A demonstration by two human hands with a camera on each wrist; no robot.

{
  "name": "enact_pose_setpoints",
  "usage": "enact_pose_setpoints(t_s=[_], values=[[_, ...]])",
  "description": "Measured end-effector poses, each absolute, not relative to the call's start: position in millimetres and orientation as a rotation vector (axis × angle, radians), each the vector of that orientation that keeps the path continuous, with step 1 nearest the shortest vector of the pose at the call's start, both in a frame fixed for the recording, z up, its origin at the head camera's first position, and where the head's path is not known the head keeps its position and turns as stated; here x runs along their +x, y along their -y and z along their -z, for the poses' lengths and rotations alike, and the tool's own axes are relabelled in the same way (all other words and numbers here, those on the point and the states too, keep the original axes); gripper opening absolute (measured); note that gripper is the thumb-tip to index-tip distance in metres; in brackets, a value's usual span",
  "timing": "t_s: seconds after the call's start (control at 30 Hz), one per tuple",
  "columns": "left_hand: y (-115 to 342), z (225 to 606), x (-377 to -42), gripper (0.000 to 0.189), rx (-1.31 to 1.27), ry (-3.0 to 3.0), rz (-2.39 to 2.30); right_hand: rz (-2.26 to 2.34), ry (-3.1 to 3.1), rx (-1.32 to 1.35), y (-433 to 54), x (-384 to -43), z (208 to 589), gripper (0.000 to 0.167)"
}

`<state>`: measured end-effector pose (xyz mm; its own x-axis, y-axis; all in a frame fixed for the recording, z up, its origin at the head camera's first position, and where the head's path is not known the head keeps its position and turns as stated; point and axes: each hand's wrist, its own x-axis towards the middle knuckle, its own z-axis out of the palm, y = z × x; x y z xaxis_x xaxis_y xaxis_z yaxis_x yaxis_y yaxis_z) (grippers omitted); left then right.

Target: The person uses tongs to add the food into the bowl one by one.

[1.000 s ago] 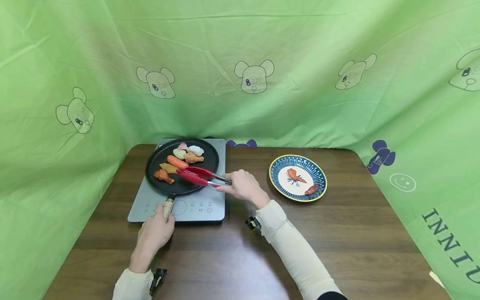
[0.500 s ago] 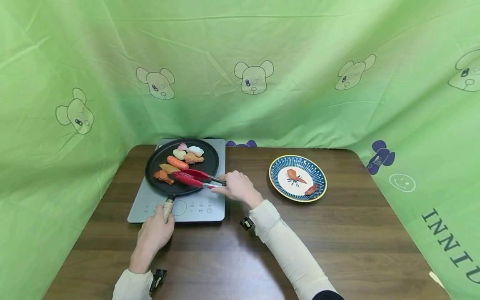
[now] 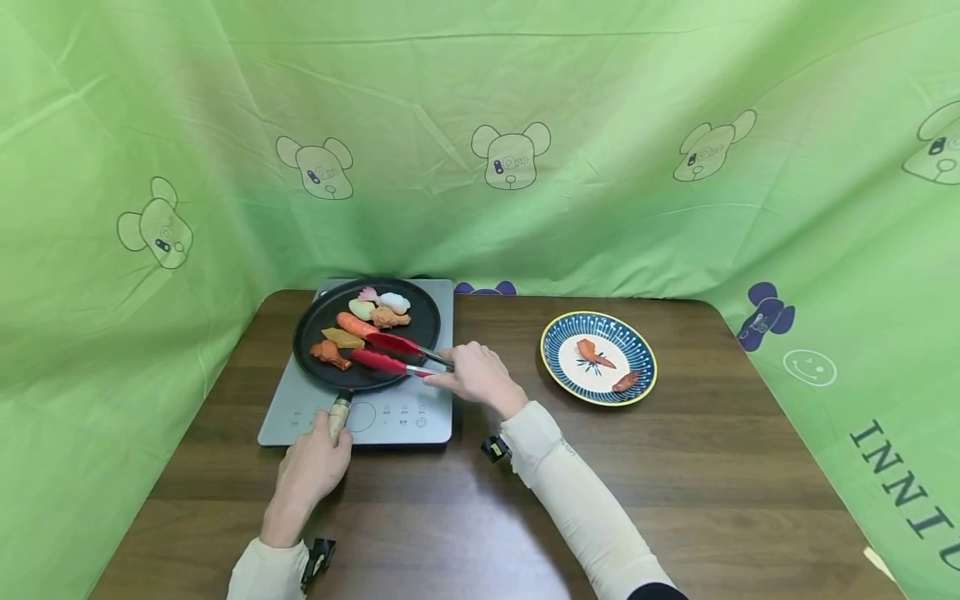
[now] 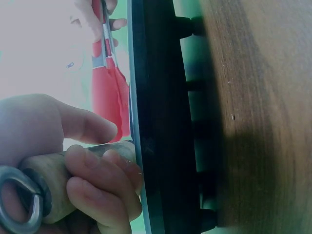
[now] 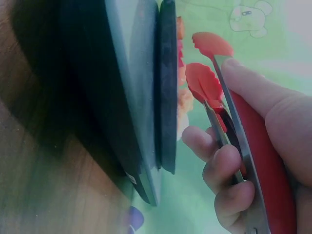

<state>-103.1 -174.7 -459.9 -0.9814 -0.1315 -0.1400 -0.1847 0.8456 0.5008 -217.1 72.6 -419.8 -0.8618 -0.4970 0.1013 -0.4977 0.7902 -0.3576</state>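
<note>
My left hand (image 3: 310, 463) grips the wooden handle (image 3: 338, 417) of a black frying pan (image 3: 390, 379), fingers curled round it in the left wrist view. In my right hand (image 3: 477, 375) are red-tipped tongs (image 5: 251, 146), thumb on one arm and fingers round the other. The tong tips stand apart with nothing visible between them, over the pan's right half. Inside the pan lie a drumstick (image 3: 330, 354), a flat yellow piece (image 3: 342, 337), an orange sausage-like piece (image 3: 356, 324), a fried chicken piece (image 3: 389, 317), a pale oval piece (image 3: 362, 309) and a white pink-tailed shrimp (image 3: 393, 302).
Beneath the pan is a silver induction cooktop (image 3: 300, 417) on the wooden table (image 3: 570, 483). A blue-patterned plate (image 3: 558, 346) to the right bears two reddish-brown food pieces (image 3: 595, 354). Green printed cloth (image 3: 420, 233) hangs behind and at both sides.
My right hand has shifted slightly left and the tongs have drawn a little nearer. Their tips, close together half a second ago, are now spread wider. The left hand keeps its hold.
</note>
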Motion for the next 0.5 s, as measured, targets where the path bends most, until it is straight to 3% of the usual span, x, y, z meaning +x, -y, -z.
enact_pose_setpoints(t_s=[0.3, 0.5], values=[[174.8, 460.4, -104.4, 0.051, -0.239, -2.918, -0.808, -0.636, 2.95, 0.759, -86.0, -213.6, 413.4, 0.052], [175.0, 460.1, -104.5, 0.052, -0.242, -2.911, -0.805, -0.595, 2.905, 0.725, -105.2, -210.7, 409.1, 0.037]])
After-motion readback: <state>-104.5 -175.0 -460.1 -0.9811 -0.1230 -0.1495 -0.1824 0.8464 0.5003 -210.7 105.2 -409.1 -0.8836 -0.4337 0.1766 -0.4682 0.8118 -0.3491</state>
